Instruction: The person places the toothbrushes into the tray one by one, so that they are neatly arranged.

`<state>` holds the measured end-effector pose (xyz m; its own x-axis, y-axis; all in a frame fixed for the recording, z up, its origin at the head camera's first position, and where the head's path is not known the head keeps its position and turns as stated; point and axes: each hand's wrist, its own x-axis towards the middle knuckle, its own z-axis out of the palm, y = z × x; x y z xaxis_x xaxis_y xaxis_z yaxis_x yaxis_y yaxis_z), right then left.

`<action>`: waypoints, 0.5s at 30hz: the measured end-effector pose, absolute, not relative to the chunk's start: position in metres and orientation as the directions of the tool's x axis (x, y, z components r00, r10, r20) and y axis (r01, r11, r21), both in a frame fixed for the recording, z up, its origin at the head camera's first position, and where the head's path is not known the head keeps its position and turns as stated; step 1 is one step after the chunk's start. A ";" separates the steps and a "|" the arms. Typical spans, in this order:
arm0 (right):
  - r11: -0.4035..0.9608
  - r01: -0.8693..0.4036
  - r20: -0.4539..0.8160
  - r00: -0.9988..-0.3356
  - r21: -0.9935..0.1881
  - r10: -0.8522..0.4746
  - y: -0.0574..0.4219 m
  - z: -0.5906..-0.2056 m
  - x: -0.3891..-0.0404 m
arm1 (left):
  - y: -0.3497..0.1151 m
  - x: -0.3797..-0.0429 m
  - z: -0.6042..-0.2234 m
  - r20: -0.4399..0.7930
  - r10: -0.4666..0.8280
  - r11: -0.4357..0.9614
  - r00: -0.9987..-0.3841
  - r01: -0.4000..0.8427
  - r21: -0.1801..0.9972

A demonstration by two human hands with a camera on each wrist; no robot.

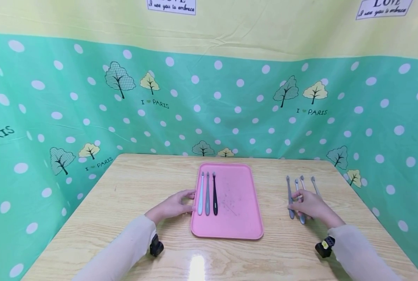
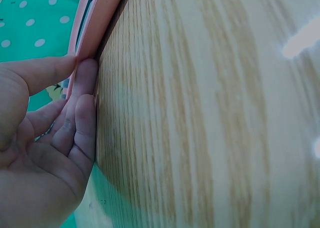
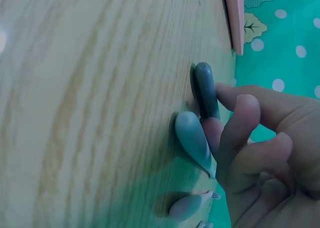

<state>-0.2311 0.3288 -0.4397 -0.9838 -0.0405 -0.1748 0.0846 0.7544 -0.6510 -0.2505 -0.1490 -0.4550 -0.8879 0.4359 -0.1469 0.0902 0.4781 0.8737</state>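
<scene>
Pink rectangular tray (image 1: 242,191), left edge: touched by half-open left hand (image 1: 175,203) | grey plastic toothbrush (image 3: 205,85), toward surface (image 1: 139,179) right edge: pinched by right hand (image 1: 310,204)

Tabletop (image 1: 149,175): light wood-grain finish; glare spot (image 1: 196,269) noted toward the near edge. Backdrop cloth (image 1: 184,93): hangs beyond the far edge and along both sides; pale yellow above, green with white dots below; creasing observed in the yellow band. Printed trees (image 1: 120,79) appear in checked and yellow versions, several pairs above "PARIS" lettering (image 1: 155,104). Two text panels (image 1: 171,7) run out of view at top.
</scene>
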 end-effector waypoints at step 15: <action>0.770 0.125 -0.208 -0.978 -0.625 -0.009 0.322 -0.440 -0.233 | -0.148 -0.251 -0.456 -0.146 0.433 0.475 -0.889 0.088 0.876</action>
<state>-0.2325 0.3221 -0.4399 -0.9782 -0.0093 -0.2076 0.1253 0.7704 -0.6251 -0.2507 -0.1482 -0.4558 -0.8894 0.4333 -0.1457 0.0877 0.4746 0.8758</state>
